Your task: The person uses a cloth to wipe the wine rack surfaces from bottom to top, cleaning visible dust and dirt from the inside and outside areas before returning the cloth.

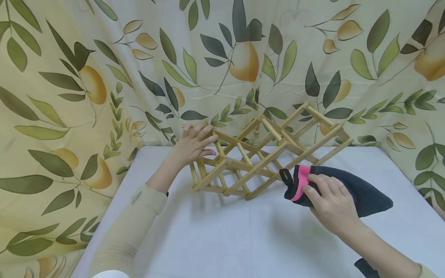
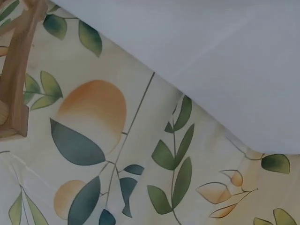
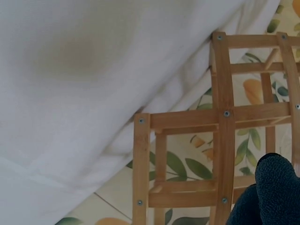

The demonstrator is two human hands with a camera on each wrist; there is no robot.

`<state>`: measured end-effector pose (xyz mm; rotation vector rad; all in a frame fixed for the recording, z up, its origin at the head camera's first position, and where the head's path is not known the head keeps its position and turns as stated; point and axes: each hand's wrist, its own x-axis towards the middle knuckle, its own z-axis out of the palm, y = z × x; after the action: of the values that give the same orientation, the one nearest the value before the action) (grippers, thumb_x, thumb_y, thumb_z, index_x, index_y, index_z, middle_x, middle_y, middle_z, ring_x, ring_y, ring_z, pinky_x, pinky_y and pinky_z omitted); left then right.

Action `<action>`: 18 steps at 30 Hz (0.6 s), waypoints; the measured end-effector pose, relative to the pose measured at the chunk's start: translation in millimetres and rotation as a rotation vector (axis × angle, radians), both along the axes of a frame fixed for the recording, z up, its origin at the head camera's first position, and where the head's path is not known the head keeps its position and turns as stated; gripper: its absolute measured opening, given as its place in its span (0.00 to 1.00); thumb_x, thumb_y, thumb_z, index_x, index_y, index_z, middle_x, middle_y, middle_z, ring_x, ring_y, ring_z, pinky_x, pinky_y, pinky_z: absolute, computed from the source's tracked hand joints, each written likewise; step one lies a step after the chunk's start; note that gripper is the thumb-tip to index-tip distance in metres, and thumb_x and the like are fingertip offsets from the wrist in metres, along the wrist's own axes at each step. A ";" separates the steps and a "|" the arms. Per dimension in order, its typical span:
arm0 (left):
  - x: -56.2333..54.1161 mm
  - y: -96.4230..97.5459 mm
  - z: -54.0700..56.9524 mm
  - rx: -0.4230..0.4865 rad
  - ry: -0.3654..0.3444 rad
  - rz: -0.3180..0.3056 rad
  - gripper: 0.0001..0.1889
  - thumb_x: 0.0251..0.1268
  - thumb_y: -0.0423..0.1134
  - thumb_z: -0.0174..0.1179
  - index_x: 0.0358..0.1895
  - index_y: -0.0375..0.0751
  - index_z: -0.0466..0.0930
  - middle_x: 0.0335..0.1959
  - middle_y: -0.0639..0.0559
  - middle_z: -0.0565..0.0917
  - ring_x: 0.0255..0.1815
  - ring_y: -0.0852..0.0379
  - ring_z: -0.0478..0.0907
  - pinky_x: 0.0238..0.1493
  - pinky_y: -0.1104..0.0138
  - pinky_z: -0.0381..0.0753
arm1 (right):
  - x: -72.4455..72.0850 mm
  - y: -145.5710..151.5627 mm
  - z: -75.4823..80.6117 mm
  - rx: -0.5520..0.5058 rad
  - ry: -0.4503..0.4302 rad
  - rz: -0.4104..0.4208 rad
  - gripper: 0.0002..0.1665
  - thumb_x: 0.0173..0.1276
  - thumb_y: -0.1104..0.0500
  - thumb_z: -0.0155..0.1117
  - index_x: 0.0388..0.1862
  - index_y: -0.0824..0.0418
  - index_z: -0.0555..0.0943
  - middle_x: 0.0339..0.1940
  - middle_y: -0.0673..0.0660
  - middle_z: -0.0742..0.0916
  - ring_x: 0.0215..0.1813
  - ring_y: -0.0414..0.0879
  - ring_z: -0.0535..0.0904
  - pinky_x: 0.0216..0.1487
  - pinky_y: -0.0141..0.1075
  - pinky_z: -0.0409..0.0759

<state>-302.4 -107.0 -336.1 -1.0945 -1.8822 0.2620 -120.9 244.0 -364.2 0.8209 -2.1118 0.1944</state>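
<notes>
A folding wooden lattice rack (image 1: 255,170) stands on the table, its right end angled up higher than its left. My left hand (image 1: 191,146) holds the rack's top left corner, fingers over the far side and thumb toward the front. In the left wrist view only a strip of the rack (image 2: 16,79) shows, and the hand is out of sight. My right hand (image 1: 332,199) pinches a dark navy cloth mitt (image 1: 361,189) by its pink band, beside the rack's front right. A black loop hangs from the band. The mitt's tip (image 3: 276,187) overlaps the rack in the right wrist view.
A white cloth covers the table (image 1: 222,239). Behind it and to the sides hangs a curtain (image 1: 295,23) printed with leaves and orange fruit, close to the rack's back. A dark strap (image 1: 366,268) is around the right wrist.
</notes>
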 end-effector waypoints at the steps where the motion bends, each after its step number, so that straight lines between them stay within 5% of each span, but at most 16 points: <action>1: -1.9 1.1 0.2 -0.029 0.003 -0.002 0.25 0.62 0.65 0.29 0.51 0.53 0.58 0.54 0.49 0.59 0.51 0.50 0.58 0.46 0.55 0.57 | -0.1 -0.2 0.1 -0.001 0.000 0.001 0.26 0.31 0.68 0.64 0.36 0.67 0.72 0.41 0.72 0.77 0.42 0.68 0.71 0.38 0.57 0.67; 5: -5.6 5.4 -1.1 -0.081 -0.039 -0.021 0.20 0.63 0.62 0.33 0.48 0.56 0.62 0.56 0.51 0.62 0.53 0.52 0.58 0.47 0.55 0.57 | 0.2 -0.9 1.9 0.008 -0.002 -0.007 0.22 0.37 0.68 0.62 0.37 0.68 0.72 0.41 0.72 0.77 0.42 0.68 0.71 0.39 0.56 0.68; 11: -4.5 11.0 -3.5 -0.037 -0.108 -0.056 0.17 0.64 0.58 0.34 0.45 0.54 0.64 0.53 0.50 0.64 0.54 0.51 0.59 0.48 0.54 0.55 | 1.7 -1.2 5.0 0.053 -0.008 -0.037 0.14 0.47 0.67 0.56 0.37 0.68 0.72 0.41 0.72 0.77 0.42 0.68 0.71 0.41 0.55 0.67; 14: -2.6 12.4 -5.4 -0.018 -0.101 -0.070 0.16 0.61 0.57 0.40 0.44 0.53 0.64 0.51 0.49 0.63 0.53 0.51 0.59 0.47 0.54 0.55 | 0.5 -1.3 3.5 0.023 -0.001 -0.022 0.18 0.42 0.68 0.60 0.36 0.68 0.73 0.41 0.72 0.77 0.42 0.68 0.71 0.40 0.56 0.67; 18: 2.8 12.5 -7.0 -0.007 -0.081 -0.066 0.17 0.56 0.57 0.45 0.42 0.52 0.64 0.49 0.49 0.64 0.52 0.50 0.60 0.47 0.54 0.55 | -0.6 -1.0 3.1 0.017 0.016 -0.022 0.09 0.57 0.64 0.51 0.37 0.67 0.72 0.41 0.72 0.77 0.41 0.68 0.71 0.39 0.56 0.68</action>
<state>-299.6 -94.5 -343.0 -1.1850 -1.9138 0.1894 -121.5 243.0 -361.1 0.8065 -2.1094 0.1577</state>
